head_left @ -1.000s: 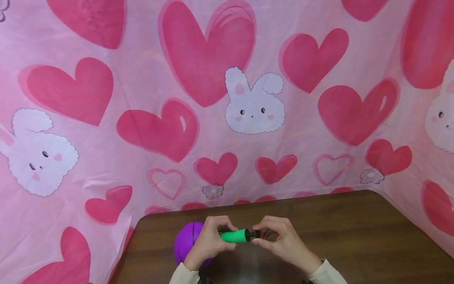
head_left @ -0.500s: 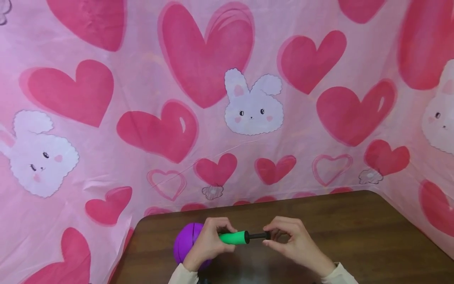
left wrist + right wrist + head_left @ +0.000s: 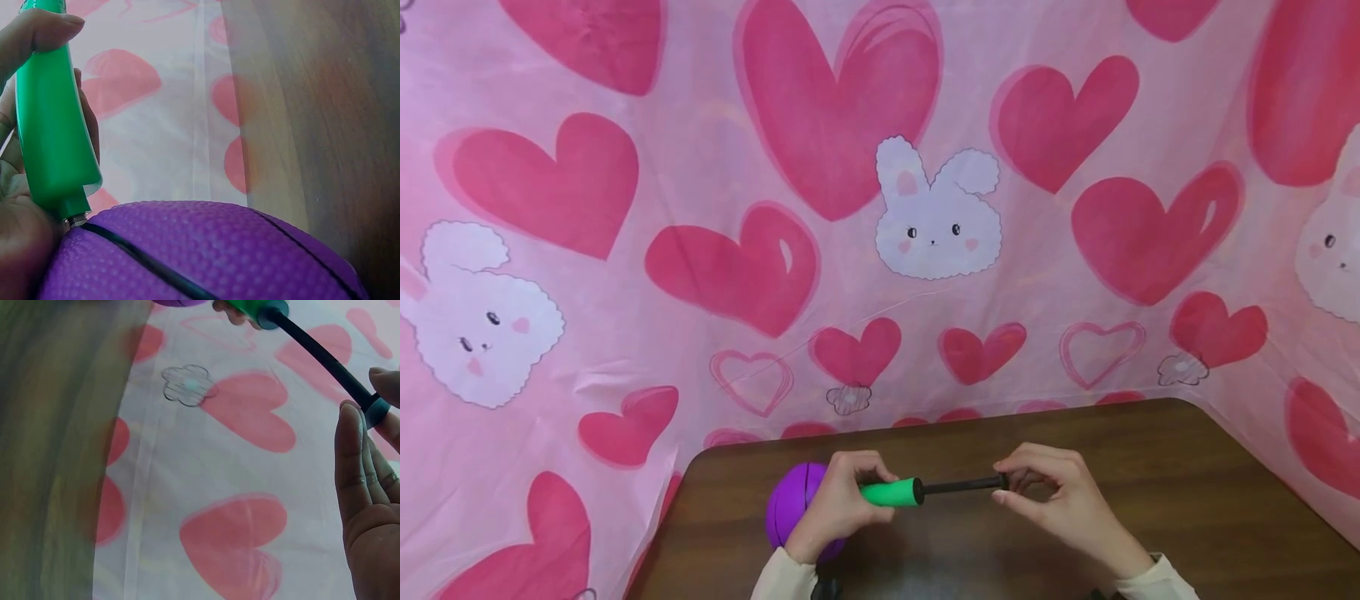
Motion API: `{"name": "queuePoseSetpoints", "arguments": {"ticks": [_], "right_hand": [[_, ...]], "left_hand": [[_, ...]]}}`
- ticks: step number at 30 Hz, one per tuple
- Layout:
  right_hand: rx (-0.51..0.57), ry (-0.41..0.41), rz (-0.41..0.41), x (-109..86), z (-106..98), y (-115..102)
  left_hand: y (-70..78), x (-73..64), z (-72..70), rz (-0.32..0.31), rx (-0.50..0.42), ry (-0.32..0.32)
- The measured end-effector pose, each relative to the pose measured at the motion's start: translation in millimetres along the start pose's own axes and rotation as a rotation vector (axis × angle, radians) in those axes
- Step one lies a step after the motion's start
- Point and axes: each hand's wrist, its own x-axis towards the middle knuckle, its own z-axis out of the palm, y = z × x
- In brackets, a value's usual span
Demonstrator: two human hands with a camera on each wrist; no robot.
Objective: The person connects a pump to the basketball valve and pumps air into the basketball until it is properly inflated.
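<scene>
My left hand (image 3: 844,506) grips the green barrel of a small hand pump (image 3: 891,492), which lies roughly level above the table. In the left wrist view the pump's metal tip meets a purple ball (image 3: 187,250) with black grooves and a pebbled skin. That ball sits left of the pump, partly behind my left hand. A long black plunger rod (image 3: 962,485) sticks out of the barrel to the right. Thumb and fingers of my right hand (image 3: 1067,500) pinch the knob (image 3: 376,411) at the rod's end.
Beneath both hands is a dark brown wooden table (image 3: 1150,467) with rounded far corners. A pink cloth (image 3: 1045,250) printed with hearts and rabbits hangs behind it and along both sides.
My right hand has moved steadily right, drawing the plunger rod far out of the barrel. The left hand and the ball have stayed nearly in place.
</scene>
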Motion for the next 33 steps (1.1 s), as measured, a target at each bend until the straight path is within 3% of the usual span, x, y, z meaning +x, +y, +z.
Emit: {"name": "queuePoseSetpoints", "arguments": {"ticks": [17,23,29,33], "right_hand": [[0.104,-0.01,-0.008,5.2,2,5],[0.079,-0.043,0.039,16.0,23,5],[0.056,-0.107,0.144,25.4,50,10],[0.063,-0.131,0.165,27.9,64,12]], "left_hand": [[1.2,-1.1,-3.4,-0.002,0.005,0.024],[1.2,-1.6,-5.7,-0.01,0.009,0.048],[0.0,0.2,-6.2,0.02,0.009,0.071],[-1.2,1.1,-5.1,0.038,-0.001,0.072]]}}
